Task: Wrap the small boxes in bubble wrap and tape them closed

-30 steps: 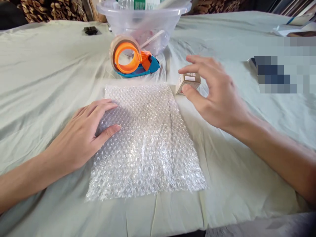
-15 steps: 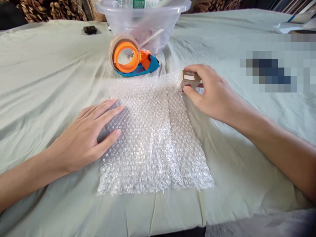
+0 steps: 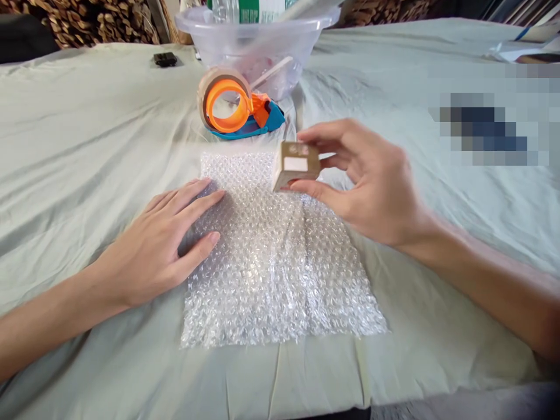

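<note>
A sheet of clear bubble wrap (image 3: 280,262) lies flat on the pale green cloth in front of me. My left hand (image 3: 164,242) rests palm down on the sheet's left edge, fingers stretched out. My right hand (image 3: 367,181) grips a small brown cardboard box (image 3: 295,165) with a white label between thumb and fingers. The box hangs a little above the far part of the bubble wrap.
An orange and blue tape dispenser (image 3: 238,108) with a tape roll stands just beyond the bubble wrap. Behind it is a clear plastic basin (image 3: 258,41) with items inside. A small black object (image 3: 165,59) lies at the far left. The table's front edge (image 3: 306,402) is near me.
My right hand closed on the small box beside the sheet, lifted it, and carried it left over the far part of the bubble wrap. My left hand stayed on the sheet.
</note>
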### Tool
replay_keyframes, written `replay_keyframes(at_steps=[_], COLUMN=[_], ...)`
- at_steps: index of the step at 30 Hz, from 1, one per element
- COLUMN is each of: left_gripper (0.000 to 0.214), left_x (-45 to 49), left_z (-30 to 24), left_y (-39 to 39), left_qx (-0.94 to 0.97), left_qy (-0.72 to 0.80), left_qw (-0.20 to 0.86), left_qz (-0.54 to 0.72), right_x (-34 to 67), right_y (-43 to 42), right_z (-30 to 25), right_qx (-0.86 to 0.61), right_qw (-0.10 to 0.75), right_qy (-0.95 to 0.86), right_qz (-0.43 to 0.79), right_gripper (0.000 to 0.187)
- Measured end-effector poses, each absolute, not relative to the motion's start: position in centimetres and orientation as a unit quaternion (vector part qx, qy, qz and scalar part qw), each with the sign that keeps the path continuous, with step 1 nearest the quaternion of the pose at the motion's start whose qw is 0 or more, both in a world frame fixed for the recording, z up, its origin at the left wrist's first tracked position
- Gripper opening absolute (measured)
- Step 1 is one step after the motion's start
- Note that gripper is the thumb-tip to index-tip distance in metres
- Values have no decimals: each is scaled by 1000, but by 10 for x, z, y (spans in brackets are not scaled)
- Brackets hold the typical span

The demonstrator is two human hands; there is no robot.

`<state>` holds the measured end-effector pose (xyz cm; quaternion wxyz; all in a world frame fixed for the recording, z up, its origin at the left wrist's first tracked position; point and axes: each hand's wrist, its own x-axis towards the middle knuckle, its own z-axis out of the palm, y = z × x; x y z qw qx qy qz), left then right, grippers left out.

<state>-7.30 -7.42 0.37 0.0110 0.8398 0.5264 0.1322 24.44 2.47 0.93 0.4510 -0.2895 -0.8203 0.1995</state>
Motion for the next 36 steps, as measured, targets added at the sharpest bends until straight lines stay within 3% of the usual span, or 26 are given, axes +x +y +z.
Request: replay_keyframes(at_steps=[9,15,20,28,36], left_gripper=[63,76,74,70,67], left_x=[-74,-74,-77,-74,-74], left_z=[-1,0,-5,-5,-4], left_y=[-73,-75,-76,-75,-74], left_qx=[839,821,814,828,829], left_qy=[521,545,544,526,527], left_qw=[17,35,27,3,7], left_qz=[156,170,200,194,186], right_x=[231,242,248,241,240], right_y=[22,23,26,22,24], right_z=[0,9,9,9,5], right_qx=[-261,-287,-282,-250,-263], right_qw=[402,410,435,359,358], right_qy=[-825,-830,-811,-869,-870], right_qz=[300,244,269,231,214], right_gripper=[44,40,38,64,60])
